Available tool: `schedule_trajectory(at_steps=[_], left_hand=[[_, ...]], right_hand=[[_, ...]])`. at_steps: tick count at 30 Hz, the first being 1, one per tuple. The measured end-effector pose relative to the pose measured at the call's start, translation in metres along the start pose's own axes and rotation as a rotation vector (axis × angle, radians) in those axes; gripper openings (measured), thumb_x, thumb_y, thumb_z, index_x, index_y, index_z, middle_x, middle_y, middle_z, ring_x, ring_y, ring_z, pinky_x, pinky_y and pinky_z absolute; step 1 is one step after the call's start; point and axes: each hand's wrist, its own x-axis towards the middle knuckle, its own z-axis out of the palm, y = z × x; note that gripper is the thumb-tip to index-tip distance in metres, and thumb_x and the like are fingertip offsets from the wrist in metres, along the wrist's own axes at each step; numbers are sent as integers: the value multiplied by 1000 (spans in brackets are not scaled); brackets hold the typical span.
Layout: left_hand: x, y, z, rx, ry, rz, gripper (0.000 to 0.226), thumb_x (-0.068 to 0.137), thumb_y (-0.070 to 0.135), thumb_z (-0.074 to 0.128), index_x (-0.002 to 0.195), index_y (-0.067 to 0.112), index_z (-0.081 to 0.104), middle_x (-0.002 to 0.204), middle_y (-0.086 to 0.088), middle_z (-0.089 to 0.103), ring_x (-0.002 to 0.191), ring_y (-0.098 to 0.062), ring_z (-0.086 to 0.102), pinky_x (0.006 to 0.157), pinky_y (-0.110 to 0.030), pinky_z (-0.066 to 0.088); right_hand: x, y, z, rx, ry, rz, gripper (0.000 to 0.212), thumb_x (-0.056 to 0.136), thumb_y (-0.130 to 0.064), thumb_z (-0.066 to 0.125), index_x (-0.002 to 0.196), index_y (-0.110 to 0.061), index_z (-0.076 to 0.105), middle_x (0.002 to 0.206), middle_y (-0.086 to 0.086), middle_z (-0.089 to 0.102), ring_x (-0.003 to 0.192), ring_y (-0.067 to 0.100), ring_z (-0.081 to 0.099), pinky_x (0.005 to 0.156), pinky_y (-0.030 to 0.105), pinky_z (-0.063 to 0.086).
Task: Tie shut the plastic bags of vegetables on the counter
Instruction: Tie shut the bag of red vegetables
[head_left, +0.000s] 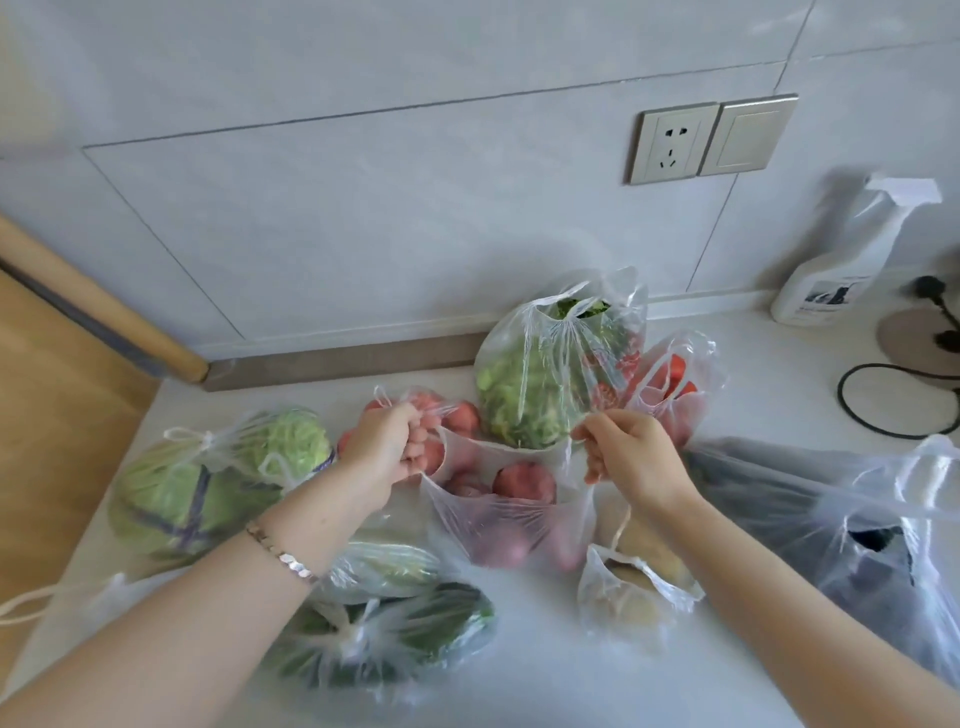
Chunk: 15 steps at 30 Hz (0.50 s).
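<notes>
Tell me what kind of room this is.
Most likely a home kitchen: a pale counter against a tiled wall, a wall socket, a spray bottle, and bags of vegetables.

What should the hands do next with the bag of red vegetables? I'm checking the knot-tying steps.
Probably cross the two handles over each other to start the knot. The left hand and right hand each pinch one handle of the bag of red vegetables, pulled apart, and its mouth gapes open with no knot yet.

Home kitchen: tiled wall (363, 208); wall socket (672, 143); counter (571, 675); vegetable bags (545, 374); spray bottle (841, 260)
</notes>
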Motion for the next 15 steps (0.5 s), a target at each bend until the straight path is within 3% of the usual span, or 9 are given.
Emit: schedule_trajectory(at_steps=[3, 5, 8, 12, 15], left_hand=[[-7, -6, -5, 29, -178, 10, 31, 89, -7, 33, 83, 2, 63, 56, -2, 59, 36, -6, 47, 41, -16, 46], [-11, -12, -2, 91, -308, 35, 36, 90, -12, 33, 98, 5, 64, 81, -6, 68, 47, -7, 58, 48, -19, 52], [-14, -27, 10, 267, -475, 105, 43, 89, -12, 45, 120, 15, 57, 100, 5, 65, 61, -5, 65, 57, -17, 55], [-4, -51, 23, 552, -659, 272, 73, 82, -11, 56, 138, 31, 35, 123, 12, 55, 98, -2, 60, 80, -17, 53], [4, -55, 24, 593, -643, 324, 78, 78, -8, 63, 138, 33, 35, 103, 8, 59, 86, -1, 58, 74, -12, 52]], right_hand=[[-8, 7, 3, 25, -43, 20, 32, 87, 2, 36, 75, 0, 66, 53, 2, 53, 42, 11, 46, 65, 41, 51], [-12, 7, 6, 63, -103, 42, 29, 87, 8, 37, 87, 6, 66, 63, 7, 60, 40, 9, 49, 57, 30, 52], [-13, 7, 14, 150, -302, 116, 18, 87, 4, 52, 93, -2, 68, 66, 9, 63, 44, 7, 54, 47, 14, 47], [-10, 12, 31, 157, -502, 121, 18, 85, 1, 59, 86, -13, 70, 74, 3, 70, 64, 15, 60, 64, 18, 55], [-5, 19, 32, 204, -515, 159, 16, 82, -4, 64, 95, -12, 69, 91, 8, 73, 76, 15, 65, 76, 22, 56]])
